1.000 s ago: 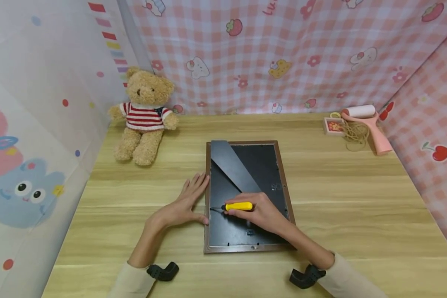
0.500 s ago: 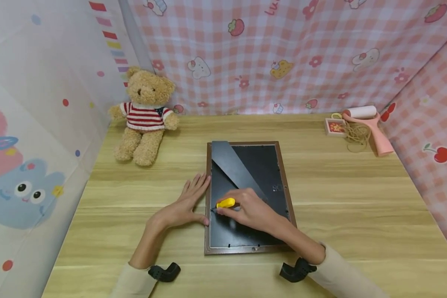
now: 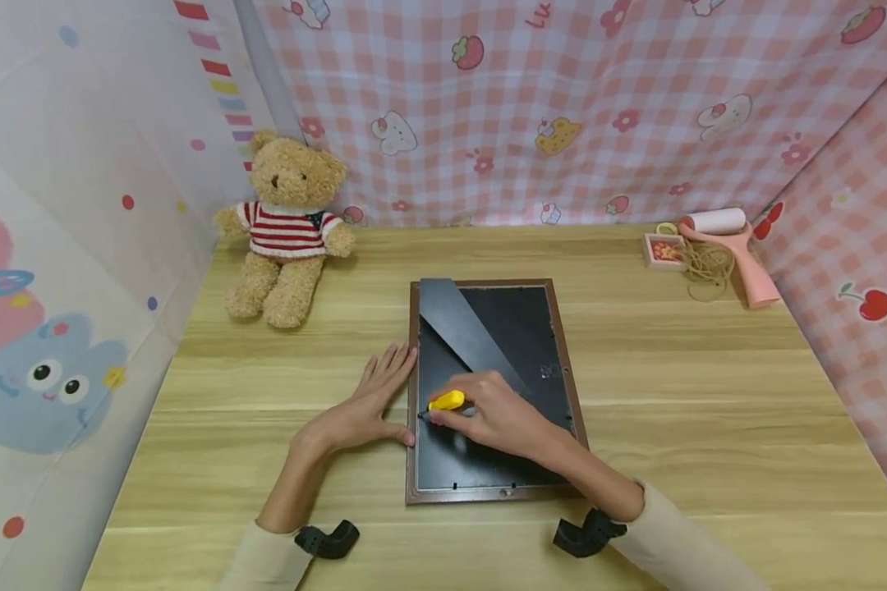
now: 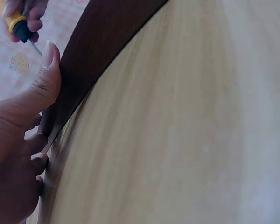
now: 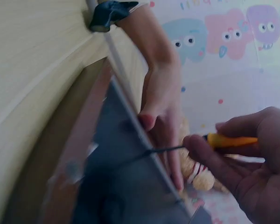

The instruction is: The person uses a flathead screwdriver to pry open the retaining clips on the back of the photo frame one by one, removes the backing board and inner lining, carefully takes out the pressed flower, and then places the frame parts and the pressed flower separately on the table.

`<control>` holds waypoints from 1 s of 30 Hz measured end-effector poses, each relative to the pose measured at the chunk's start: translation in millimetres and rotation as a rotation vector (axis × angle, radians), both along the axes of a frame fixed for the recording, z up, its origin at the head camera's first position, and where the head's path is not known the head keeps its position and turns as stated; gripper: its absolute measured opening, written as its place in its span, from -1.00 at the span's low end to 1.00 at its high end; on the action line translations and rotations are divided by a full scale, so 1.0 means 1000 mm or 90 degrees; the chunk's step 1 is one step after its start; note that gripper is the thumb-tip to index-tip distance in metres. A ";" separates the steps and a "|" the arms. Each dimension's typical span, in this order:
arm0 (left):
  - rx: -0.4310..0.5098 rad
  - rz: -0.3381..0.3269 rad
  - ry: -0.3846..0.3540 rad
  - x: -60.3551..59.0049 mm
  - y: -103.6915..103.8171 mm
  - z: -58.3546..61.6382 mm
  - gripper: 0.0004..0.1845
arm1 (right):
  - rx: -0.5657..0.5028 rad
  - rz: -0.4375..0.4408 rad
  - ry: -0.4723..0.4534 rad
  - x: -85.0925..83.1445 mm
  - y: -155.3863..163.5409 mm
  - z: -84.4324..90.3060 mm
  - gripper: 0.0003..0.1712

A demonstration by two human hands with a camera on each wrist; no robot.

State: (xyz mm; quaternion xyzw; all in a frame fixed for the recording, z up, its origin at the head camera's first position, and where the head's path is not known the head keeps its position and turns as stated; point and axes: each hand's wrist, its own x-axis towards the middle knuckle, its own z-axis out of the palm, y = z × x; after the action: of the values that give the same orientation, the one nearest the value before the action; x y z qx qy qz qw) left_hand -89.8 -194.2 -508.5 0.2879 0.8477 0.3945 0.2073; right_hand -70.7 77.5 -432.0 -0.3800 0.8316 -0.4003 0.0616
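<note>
Btwn pinching R hand [image 3: 497, 413] fingers: yellow screwdriver [image 3: 447, 400]; L hand [image 3: 365, 410] spread, touching frame [image 3: 480, 494].

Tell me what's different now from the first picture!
The right hand moved left, and the yellow screwdriver went with it, tipping up steeper. Nothing new was grabbed or let go. The left hand, picture frame and teddy bear stayed put.

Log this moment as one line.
right hand: holds screwdriver, tip at left inner edge of frame | left hand: touches frame's left side | frame: back up on table
</note>
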 end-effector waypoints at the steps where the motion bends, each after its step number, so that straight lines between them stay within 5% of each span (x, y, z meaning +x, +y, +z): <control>1: 0.001 0.001 -0.001 0.000 0.000 0.000 0.48 | 0.010 0.000 0.008 0.000 -0.003 0.003 -0.78; 16: 0.002 0.007 -0.004 -0.003 0.001 -0.003 0.44 | 0.099 0.025 0.090 0.000 -0.033 0.021 -0.86; 22: 0.015 0.005 0.017 0.002 -0.001 -0.002 0.43 | 0.100 0.028 0.061 -0.003 -0.024 0.026 -0.83; 26: 0.035 -0.004 0.052 0.014 -0.003 0.004 0.28 | 0.057 -0.032 0.065 -0.014 -0.003 0.036 -0.82; 30: 0.049 -0.007 0.090 0.034 -0.004 0.007 0.08 | 0.000 -0.124 0.076 -0.042 0.031 0.044 -0.82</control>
State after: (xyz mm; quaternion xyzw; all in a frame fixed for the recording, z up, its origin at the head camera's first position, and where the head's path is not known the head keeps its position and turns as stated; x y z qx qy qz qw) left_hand -56.0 -197.9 -501.7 0.3275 0.8426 0.4044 0.1383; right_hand -112.9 108.1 -388.1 -0.3206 0.8666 -0.3814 -0.0272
